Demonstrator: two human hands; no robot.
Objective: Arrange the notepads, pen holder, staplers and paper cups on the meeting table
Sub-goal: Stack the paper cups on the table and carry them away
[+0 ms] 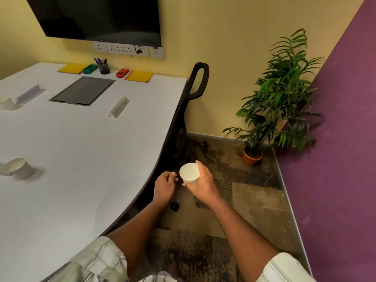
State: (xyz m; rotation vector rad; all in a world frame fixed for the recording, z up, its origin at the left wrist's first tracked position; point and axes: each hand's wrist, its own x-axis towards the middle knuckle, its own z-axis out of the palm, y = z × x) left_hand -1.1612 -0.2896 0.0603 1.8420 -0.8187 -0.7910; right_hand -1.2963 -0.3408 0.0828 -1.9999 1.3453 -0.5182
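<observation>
My right hand grips a white paper cup, upright, just off the white table's curved right edge. Beside it my left hand is loosely curled, holding nothing. Two more paper cups stand on the table, one at the left and one farther back at the left edge. Along the far edge lie a yellow notepad, a green stapler, a black mesh pen holder with pens, a red stapler and a second yellow notepad.
A grey cable hatch sits in the table, with two name plates near it. A black chair is tucked at the right edge. A potted plant stands in the corner by the purple wall. A dark screen hangs above.
</observation>
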